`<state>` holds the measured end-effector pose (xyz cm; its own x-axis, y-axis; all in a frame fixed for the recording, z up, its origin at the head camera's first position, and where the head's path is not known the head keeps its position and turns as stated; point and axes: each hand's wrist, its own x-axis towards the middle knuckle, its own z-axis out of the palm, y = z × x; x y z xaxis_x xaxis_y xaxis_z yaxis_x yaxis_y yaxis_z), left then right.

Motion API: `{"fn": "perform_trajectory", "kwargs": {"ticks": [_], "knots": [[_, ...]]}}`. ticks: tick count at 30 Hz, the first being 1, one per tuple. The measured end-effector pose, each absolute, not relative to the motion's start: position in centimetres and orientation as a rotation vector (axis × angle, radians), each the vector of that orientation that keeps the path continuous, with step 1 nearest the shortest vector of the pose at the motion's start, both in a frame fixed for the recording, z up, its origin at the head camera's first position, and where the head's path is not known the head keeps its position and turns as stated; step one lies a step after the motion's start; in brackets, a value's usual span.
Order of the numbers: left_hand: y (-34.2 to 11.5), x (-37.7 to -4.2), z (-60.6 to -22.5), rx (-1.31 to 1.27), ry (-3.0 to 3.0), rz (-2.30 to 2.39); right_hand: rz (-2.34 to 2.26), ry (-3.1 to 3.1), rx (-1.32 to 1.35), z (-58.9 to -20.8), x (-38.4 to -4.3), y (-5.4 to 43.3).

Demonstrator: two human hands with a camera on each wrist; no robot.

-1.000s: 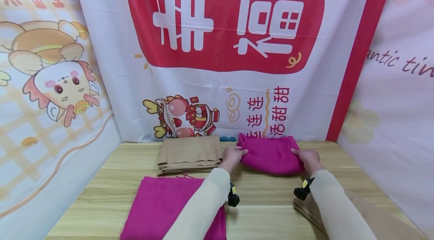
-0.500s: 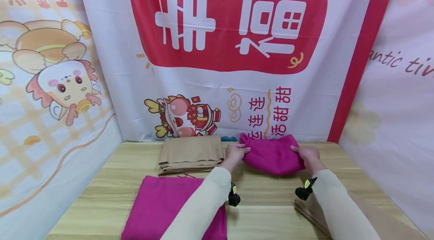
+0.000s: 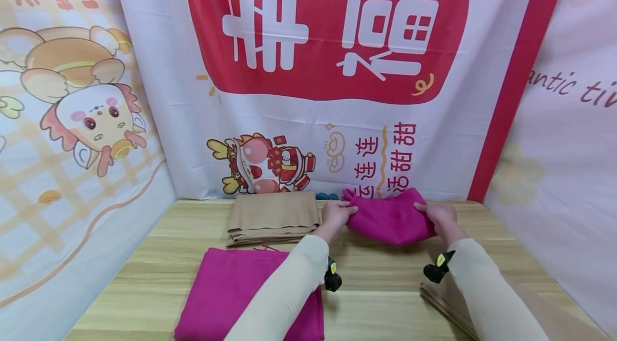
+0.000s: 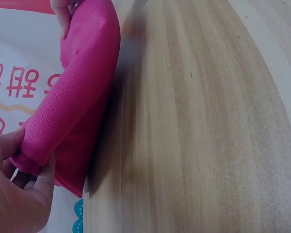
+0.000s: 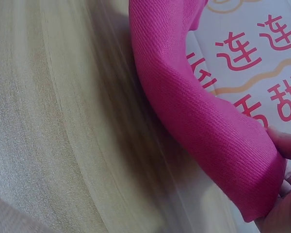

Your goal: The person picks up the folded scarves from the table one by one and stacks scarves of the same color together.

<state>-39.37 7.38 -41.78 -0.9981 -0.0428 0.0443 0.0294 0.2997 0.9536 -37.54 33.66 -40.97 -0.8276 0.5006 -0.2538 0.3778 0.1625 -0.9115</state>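
Note:
A folded magenta cloth (image 3: 388, 220) hangs between both hands near the back edge of the table, its middle sagging. My left hand (image 3: 337, 215) pinches its left end between thumb and fingers; the left wrist view shows the thumb and fingers of that hand (image 4: 19, 189) around the rolled edge. At the other end, my right hand (image 3: 439, 218) pinches a corner, also seen in the right wrist view, where the cloth (image 5: 208, 126) curves above the wood with a shadow under it.
A folded tan cloth (image 3: 272, 215) lies at the back left, beside the left hand. Another magenta cloth (image 3: 236, 287) lies flat at front left, partly under the left sleeve. More tan cloth (image 3: 535, 309) lies under the right forearm. A printed banner (image 3: 318, 116) hangs behind the wooden table (image 3: 371, 309).
Both hands keep hold of the magenta cloth, which has risen slightly and sags more in the middle. The whole view has shifted a little; the other cloths stay where they were.

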Motion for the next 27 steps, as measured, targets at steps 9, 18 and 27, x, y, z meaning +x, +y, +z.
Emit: {"fn": "perform_trajectory", "kwargs": {"ticks": [9,18,27], "knots": [[7.1,-39.6,-41.5,-0.004,-2.499,-1.866,1.733,-2.382,-0.865,-40.3,-37.5,33.8],[6.2,-39.8,-41.4,-0.041,-2.394,-2.015,1.867,-2.411,-0.741,-39.6,-37.1,34.5],[5.2,-39.9,-41.0,-0.038,-2.338,-2.187,2.159,-2.343,-0.574,-39.0,-36.6,34.8]]}}
